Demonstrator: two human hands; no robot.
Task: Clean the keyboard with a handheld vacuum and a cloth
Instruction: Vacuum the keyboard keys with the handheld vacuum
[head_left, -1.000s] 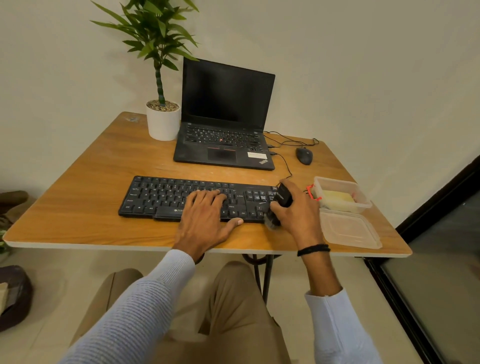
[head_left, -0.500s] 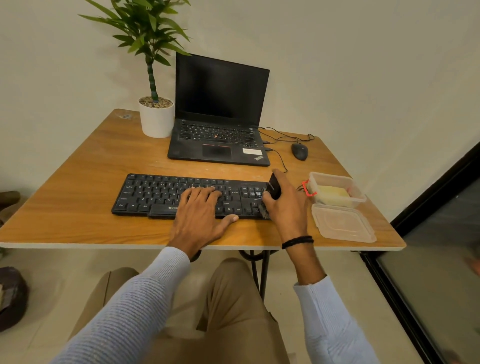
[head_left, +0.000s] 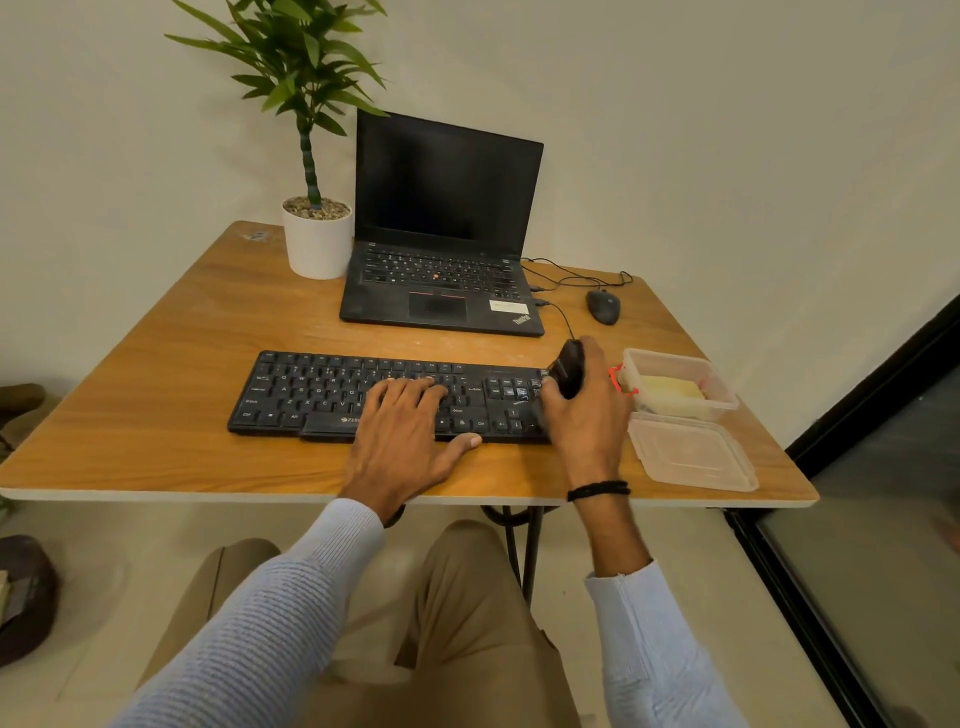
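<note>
Far left at the back, a potted plant (head_left: 317, 241) stood on the wooden table (head_left: 156, 374). Up front, the black keyboard (head_left: 311, 389) lay flat along the table's near edge. The left hand (head_left: 400, 441) pressed down on its middle keys, fingers straight and a little spread, thumb out by the front edge. Behind it sat the open laptop (head_left: 441, 291), screen dark. On to the right hand (head_left: 587, 431): its fingers were curled round the small black handheld vacuum (head_left: 569, 369), held at the keyboard's right end by the number pad, nozzle too blurred to read. A mouse (head_left: 603, 306) lay further back. Far right, a clear container (head_left: 722, 402) held the yellow cloth (head_left: 670, 388), its lid (head_left: 693, 457) just in front of it.
</note>
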